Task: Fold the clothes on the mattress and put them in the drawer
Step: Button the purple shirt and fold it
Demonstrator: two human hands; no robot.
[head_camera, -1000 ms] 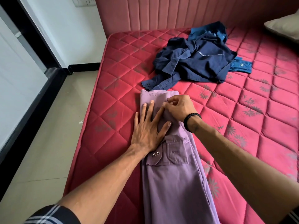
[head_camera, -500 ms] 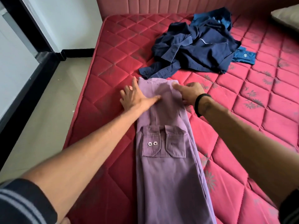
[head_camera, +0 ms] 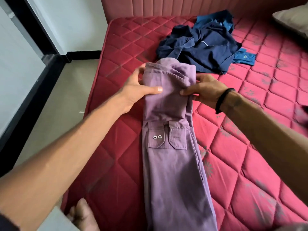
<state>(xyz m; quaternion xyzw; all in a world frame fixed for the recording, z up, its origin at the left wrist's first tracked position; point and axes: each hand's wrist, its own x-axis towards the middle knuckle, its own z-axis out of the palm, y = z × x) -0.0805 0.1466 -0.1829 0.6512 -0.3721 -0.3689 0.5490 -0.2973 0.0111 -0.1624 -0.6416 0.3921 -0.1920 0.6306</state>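
Observation:
A purple shirt (head_camera: 173, 172) lies as a long narrow strip on the red quilted mattress (head_camera: 116, 147), its cuffs with two small buttons showing at the middle. Its far end is lifted and turned back toward me. My left hand (head_camera: 138, 90) grips the left edge of that raised end, thumb on top. My right hand (head_camera: 201, 92), with a black wristband, pinches the right edge. Beyond it a heap of dark blue clothes (head_camera: 205, 50) lies crumpled on the mattress.
A padded pink headboard (head_camera: 183, 7) runs along the far side, and a grey pillow (head_camera: 293, 20) lies at the top right. Left of the mattress is a beige floor (head_camera: 55, 114) with a black-framed glass door. My bare foot (head_camera: 83, 215) shows at the mattress's near edge.
Both hands went from pressing flat on the shirt's far end to gripping its two edges. That end has been lifted off the mattress and turned back toward me.

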